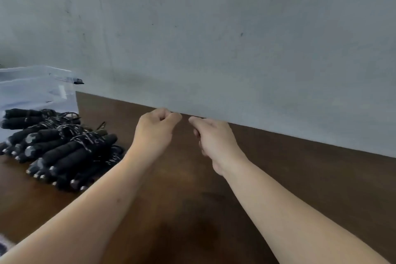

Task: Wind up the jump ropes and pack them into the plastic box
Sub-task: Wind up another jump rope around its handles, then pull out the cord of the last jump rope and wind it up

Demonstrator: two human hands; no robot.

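- Though only its near corner shows at the far left, the plastic box (pixel 32 88) reads as clear and thin-walled; most of it is cut off by the frame edge, so how full it is cannot be told.
- Just in front of it, on the brown table (pixel 300 178), lies the heap of jump ropes (pixel 64 146): black padded handles with metal-looking end caps, cords wrapped round them. I judge each bundle light, the handles stiff with a soft grippy cover, the cord limp and apt to unwind, so take hold across both handles and the wrapped cord together.
- Which cord belongs to which handle pair is hard to make out in the tangle, and a few thin loose ends trail behind the heap.
- Middle of view, the left hand (pixel 157 130) is clenched, with nothing visible inside it.
- Just beside it, the right hand (pixel 216 141) has its fingers curled too; whether either hand pinches a thin cord I cannot tell.
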